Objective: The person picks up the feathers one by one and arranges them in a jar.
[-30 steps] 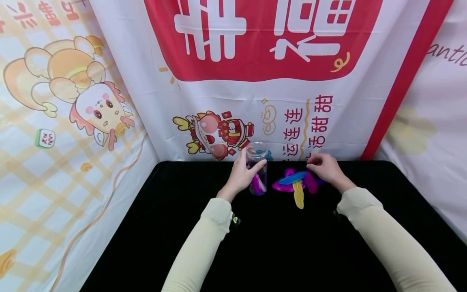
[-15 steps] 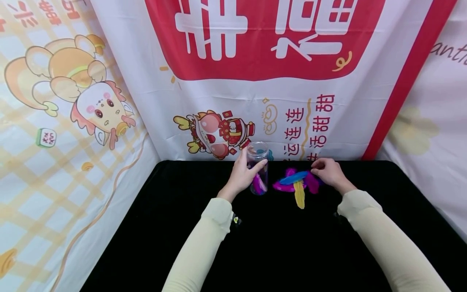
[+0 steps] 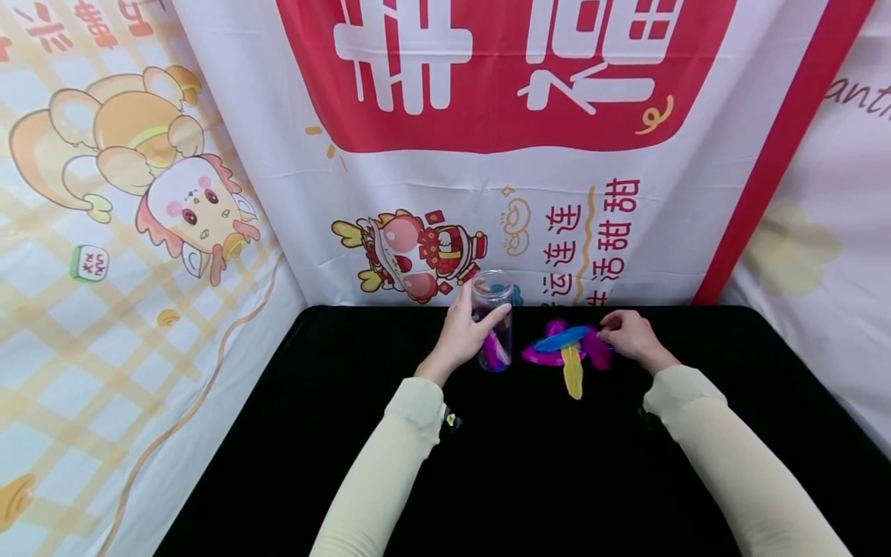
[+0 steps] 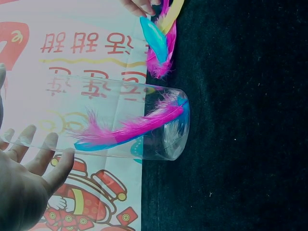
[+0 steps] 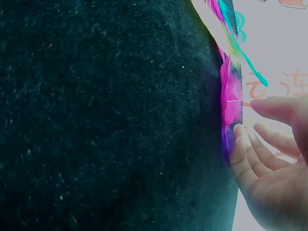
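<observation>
My left hand point(image 3: 464, 329) grips a clear plastic jar point(image 3: 503, 336), upright at the table's far side. Inside the jar, a pink feather point(image 4: 149, 122) leans against a blue one point(image 4: 91, 144), clear in the left wrist view. To the right lies a small heap: a blue feather point(image 3: 560, 340) on top, a yellow feather point(image 3: 572, 375) pointing toward me, and magenta feathers point(image 3: 597, 352) around them. My right hand point(image 3: 629, 336) is at the heap's right end. In the right wrist view, its fingertips touch a purple feather point(image 5: 227, 144), with the thumb apart.
A black cloth point(image 3: 543, 472) covers the table. Right behind its far edge hangs a white banner point(image 3: 418, 178) with red print. A patterned sheet point(image 3: 104, 325) hangs along the left side and a pale one point(image 3: 821, 309) along the right.
My right hand has lowered slightly and shifted a little right, down to the heap's right end. My left hand and the jar have stayed in place.
</observation>
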{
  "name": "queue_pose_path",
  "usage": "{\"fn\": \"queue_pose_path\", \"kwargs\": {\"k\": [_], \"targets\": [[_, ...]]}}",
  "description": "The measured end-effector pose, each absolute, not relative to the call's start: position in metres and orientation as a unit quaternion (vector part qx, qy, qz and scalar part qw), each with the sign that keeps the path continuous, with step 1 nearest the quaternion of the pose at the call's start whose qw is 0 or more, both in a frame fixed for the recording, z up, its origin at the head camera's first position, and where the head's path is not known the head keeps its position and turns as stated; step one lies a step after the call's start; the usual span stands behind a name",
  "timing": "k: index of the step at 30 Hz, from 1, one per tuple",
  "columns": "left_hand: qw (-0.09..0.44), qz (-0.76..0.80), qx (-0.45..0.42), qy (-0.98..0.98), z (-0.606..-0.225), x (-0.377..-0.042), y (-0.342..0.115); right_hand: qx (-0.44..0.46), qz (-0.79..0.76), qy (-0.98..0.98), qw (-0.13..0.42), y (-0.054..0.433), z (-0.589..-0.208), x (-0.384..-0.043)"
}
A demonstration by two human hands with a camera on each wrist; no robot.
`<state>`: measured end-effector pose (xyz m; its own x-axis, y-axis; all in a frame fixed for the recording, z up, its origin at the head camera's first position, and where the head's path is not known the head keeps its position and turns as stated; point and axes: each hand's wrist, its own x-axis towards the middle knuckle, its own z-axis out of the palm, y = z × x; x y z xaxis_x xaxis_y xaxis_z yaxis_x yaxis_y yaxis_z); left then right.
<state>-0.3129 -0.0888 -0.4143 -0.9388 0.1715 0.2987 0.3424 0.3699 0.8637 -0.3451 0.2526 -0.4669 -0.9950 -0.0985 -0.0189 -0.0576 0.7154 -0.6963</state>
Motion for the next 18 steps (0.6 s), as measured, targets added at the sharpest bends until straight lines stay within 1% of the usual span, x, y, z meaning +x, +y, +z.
{"fn": "queue_pose_path", "kwargs": {"k": [4, 11, 18], "targets": [[0.077, -0.54, -0.156, -0.823, -0.414, -0.313, -0.089, -0.036, -0.377, 0.925, 0.035, 0.253, -0.472, -0.346], [0.075, -0.54, -0.15, -0.825, -0.413, -0.312, -0.089, -0.031, -0.379, 0.925, 0.02, 0.249, -0.476, -0.344], [0.073, -0.538, -0.15, -0.826, -0.414, -0.312, -0.089, -0.021, -0.368, 0.929, 0.017, 0.246, -0.482, -0.348]]}}
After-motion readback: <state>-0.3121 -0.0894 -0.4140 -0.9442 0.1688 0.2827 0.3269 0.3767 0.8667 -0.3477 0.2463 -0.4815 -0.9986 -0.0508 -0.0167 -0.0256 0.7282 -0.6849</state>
